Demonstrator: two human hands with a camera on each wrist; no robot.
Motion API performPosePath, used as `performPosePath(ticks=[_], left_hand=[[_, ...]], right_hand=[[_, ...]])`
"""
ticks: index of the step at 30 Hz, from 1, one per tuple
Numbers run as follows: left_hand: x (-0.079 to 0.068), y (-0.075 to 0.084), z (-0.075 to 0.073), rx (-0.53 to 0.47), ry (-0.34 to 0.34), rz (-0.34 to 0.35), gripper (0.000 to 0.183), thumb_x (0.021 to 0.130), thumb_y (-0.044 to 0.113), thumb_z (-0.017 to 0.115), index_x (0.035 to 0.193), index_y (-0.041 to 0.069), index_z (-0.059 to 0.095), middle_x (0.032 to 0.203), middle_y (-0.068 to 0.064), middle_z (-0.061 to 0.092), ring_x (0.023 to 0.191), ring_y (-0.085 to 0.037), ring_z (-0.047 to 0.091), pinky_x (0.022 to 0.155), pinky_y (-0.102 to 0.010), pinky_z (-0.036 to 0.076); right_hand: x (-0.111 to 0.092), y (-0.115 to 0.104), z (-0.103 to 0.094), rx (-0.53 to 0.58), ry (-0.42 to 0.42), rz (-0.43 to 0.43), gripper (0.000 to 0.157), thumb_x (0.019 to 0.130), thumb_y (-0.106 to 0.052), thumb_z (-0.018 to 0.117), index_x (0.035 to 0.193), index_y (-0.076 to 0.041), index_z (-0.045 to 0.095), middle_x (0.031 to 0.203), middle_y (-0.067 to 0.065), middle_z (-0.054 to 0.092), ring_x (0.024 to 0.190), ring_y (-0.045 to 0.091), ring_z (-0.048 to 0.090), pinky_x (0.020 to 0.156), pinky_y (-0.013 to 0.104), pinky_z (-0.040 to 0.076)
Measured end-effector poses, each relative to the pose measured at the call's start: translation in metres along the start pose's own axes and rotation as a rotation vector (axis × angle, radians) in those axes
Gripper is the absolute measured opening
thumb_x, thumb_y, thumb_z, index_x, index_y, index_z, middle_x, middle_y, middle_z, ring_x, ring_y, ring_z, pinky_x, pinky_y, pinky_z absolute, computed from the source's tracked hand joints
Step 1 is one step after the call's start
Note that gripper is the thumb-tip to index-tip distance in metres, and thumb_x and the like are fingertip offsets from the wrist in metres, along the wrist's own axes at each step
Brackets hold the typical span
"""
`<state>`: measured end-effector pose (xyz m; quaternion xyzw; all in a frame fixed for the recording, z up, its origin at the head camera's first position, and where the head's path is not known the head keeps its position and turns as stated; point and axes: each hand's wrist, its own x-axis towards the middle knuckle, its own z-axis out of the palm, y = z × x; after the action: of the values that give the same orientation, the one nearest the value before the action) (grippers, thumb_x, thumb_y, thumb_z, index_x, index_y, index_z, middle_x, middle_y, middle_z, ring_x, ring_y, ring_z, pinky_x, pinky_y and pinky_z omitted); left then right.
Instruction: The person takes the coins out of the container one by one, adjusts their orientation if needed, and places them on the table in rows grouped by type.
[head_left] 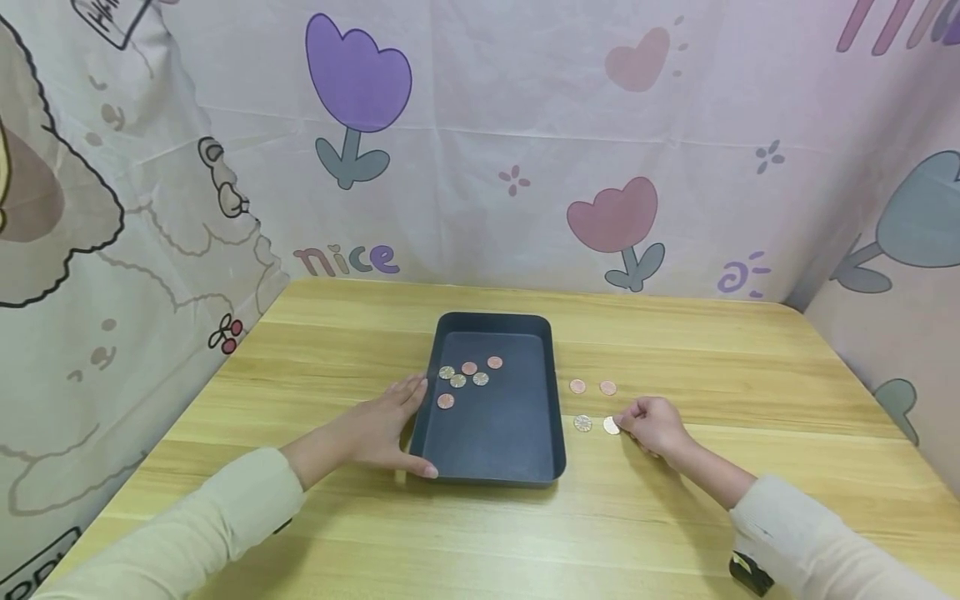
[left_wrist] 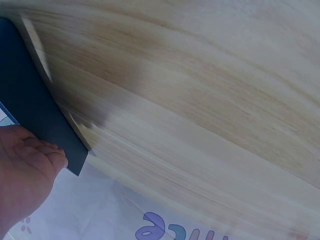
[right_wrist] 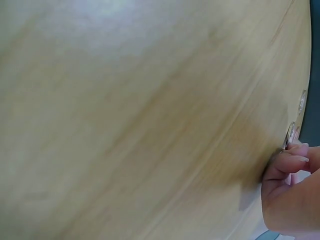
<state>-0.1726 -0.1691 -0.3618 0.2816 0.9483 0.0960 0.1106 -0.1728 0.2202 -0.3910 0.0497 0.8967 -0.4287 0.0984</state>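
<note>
A dark, shallow rectangular tray [head_left: 495,442] stands on the wooden table with several copper- and silver-coloured coins lying inside, such as a copper coin [head_left: 446,401]. My left hand [head_left: 382,423] rests against the tray's left wall, fingers extended along it and thumb at the near left corner. To the right of the tray, my right hand [head_left: 654,427] pinches a silver coin [head_left: 611,425] by its edge; in the right wrist view this coin [right_wrist: 290,134] looks tilted up. Close by lie another silver coin [head_left: 582,423] and two copper coins, one nearer the tray [head_left: 577,387] and one farther right [head_left: 608,388].
The light wooden table [head_left: 337,342] extends on both sides of the tray. A cloth backdrop [head_left: 480,108] printed with flowers rises behind it, and printed cloth also hangs at the left and right.
</note>
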Motion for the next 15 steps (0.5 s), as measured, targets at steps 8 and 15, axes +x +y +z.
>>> performPosePath(ticks=[8, 15], left_hand=[[0.0003, 0.0, 0.0002, -0.011, -0.002, -0.003, 0.124, 0.064, 0.076, 0.062, 0.146, -0.004, 0.015, 0.155, -0.021, 0.012, 0.142, -0.038, 0.016, 0.112, -0.05, 0.026], [-0.0006, 0.0007, -0.0001, -0.013, -0.006, -0.008, 0.124, 0.064, 0.076, 0.062, 0.146, -0.004, 0.015, 0.155, -0.021, 0.012, 0.142, -0.038, 0.016, 0.112, -0.05, 0.027]], right_hand=[[-0.0006, -0.0015, 0.0001, -0.021, 0.02, 0.003, 0.013, 0.088, -0.008, 0.059, 0.085, 0.004, 0.058, 0.052, -0.003, 0.049, 0.039, 0.004, 0.035, 0.036, 0.014, 0.029], [0.0013, -0.0058, -0.0002, -0.027, 0.054, -0.045, 0.013, 0.089, -0.009, 0.056, 0.085, 0.004, 0.058, 0.06, -0.002, 0.051, 0.048, 0.006, 0.04, 0.041, 0.016, 0.034]])
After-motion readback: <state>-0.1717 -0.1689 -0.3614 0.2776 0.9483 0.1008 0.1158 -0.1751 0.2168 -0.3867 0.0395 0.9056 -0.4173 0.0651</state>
